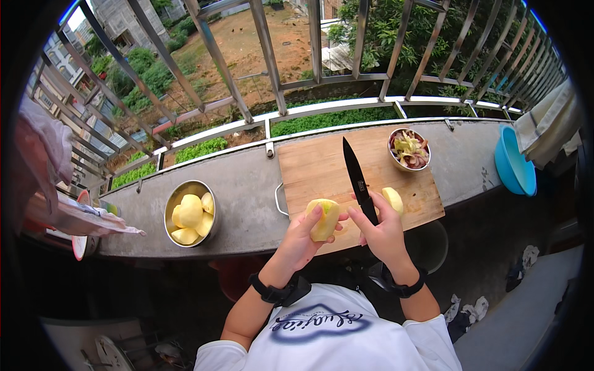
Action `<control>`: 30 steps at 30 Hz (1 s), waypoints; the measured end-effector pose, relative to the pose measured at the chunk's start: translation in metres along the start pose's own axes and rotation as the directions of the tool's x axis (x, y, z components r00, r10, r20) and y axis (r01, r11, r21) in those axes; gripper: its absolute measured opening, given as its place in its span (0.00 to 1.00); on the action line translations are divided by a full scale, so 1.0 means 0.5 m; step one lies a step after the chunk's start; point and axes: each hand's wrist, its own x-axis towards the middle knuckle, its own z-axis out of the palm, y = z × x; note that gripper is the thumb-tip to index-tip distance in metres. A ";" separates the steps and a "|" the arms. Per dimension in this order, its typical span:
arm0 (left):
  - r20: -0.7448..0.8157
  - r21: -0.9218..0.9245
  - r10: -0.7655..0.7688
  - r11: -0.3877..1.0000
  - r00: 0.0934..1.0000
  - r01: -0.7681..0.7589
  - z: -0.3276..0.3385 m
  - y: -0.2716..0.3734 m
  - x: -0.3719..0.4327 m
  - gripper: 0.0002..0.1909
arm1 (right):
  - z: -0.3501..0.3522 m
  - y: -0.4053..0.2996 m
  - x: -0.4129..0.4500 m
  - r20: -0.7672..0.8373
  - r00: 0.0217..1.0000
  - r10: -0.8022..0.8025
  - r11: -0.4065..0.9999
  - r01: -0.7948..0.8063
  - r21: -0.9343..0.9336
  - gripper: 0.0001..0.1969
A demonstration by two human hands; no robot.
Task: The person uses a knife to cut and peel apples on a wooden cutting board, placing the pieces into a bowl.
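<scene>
My left hand (297,239) holds a peeled pale-yellow piece, apparently potato (323,221), with a greenish patch near its upper end. In my right hand (385,225) is the handle of a black kitchen knife (356,174), its blade pointing up and away from me. Both hands are above the near part of a wooden cutting board (320,162). Just beyond my right hand, another peeled piece (393,199) rests on the board. A bowl of reddish and yellowish peelings (409,149) stands at the board's far right corner.
Left of the board, a steel bowl (214,227) with several peeled pieces stands on the concrete ledge (250,185). Metal railings (269,55) run behind the ledge. A blue basin (515,162) is at the right end, below a hanging cloth (552,123). More cloth (74,213) hangs at left.
</scene>
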 end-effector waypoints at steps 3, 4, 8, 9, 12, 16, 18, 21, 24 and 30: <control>-0.020 -0.018 0.065 0.998 0.998 -0.065 -0.007 0.007 -0.004 0.21 | -0.011 -0.022 -0.021 -0.017 0.998 0.053 0.998 -0.053 -0.012 0.17; -0.020 -0.020 0.064 0.998 0.998 -0.065 -0.010 0.007 -0.006 0.21 | -0.016 -0.023 -0.029 0.106 0.987 0.118 0.990 -0.125 0.062 0.19; -0.022 -0.017 0.175 0.984 0.984 -0.175 -0.021 0.000 -0.005 0.20 | -0.006 -0.039 -0.054 0.328 0.919 0.218 0.954 -0.271 0.125 0.22; -0.012 -0.018 0.208 0.978 0.978 -0.208 -0.021 -0.001 -0.005 0.19 | -0.003 -0.040 -0.057 0.337 0.914 0.228 0.948 -0.287 0.138 0.22; -0.035 -0.011 0.219 0.976 0.975 -0.219 -0.015 0.000 -0.009 0.18 | 0.002 -0.039 -0.060 0.350 0.907 0.233 0.937 -0.306 0.168 0.22; -0.131 0.012 0.225 0.974 0.965 -0.226 0.000 0.003 -0.017 0.17 | 0.010 -0.044 -0.058 0.379 0.883 0.276 0.882 -0.389 0.265 0.22; -0.144 0.004 0.249 0.968 0.958 -0.251 -0.006 0.002 -0.017 0.15 | 0.016 -0.049 -0.059 0.433 0.853 0.292 0.840 -0.445 0.310 0.22; -0.162 0.040 0.254 0.967 0.954 -0.251 -0.001 0.006 -0.020 0.15 | 0.020 -0.050 -0.062 0.392 0.860 0.326 0.843 -0.453 0.292 0.21; -0.154 0.013 0.229 0.973 0.961 -0.229 -0.001 0.009 -0.024 0.15 | 0.020 -0.056 -0.051 0.428 0.827 0.365 0.802 -0.512 0.306 0.22; -0.186 0.006 0.211 0.977 0.960 -0.214 0.013 0.022 -0.021 0.15 | 0.017 -0.055 -0.050 0.457 0.822 0.339 0.803 -0.506 0.315 0.21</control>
